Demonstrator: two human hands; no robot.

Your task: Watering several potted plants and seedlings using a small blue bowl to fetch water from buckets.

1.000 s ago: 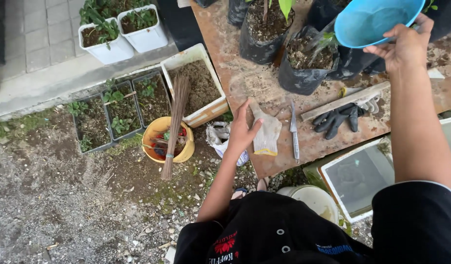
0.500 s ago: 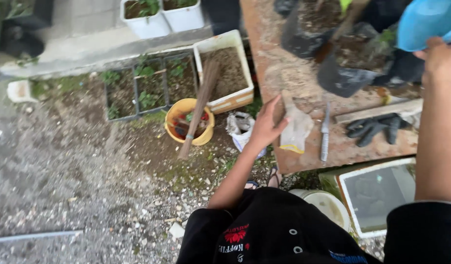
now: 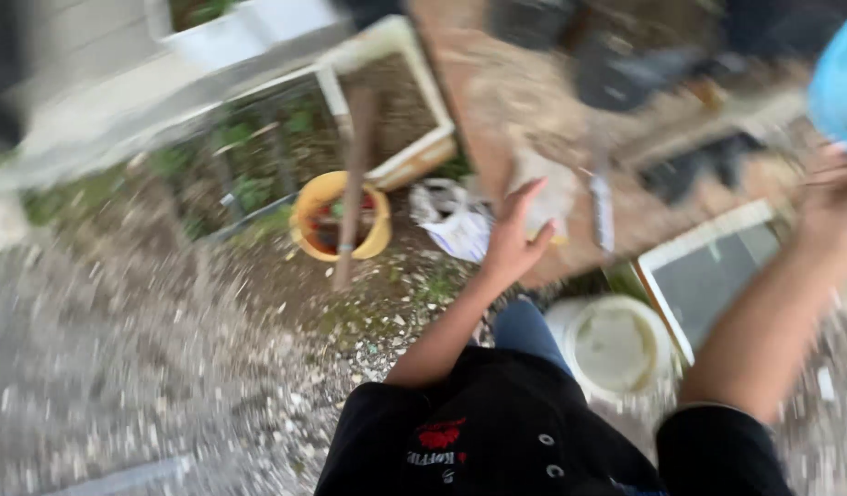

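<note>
Gravel and a rusty table (image 3: 534,101) blur as the left hand (image 3: 513,241), fingers spread, has lifted off the glove (image 3: 545,195), while the right hand (image 3: 832,197), grip unclear, keeps the blue bowl (image 3: 841,87), now at the frame's right edge.

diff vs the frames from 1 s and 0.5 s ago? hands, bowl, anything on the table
The left hand has lifted off the pale glove and come back over the table edge, fingers spread, holding nothing. The right hand has dropped lower and toward the body; the blue bowl is at it, but blur hides the grip. The view swung and blurred. The knife, black gloves and yellow bucket stayed put.
</note>
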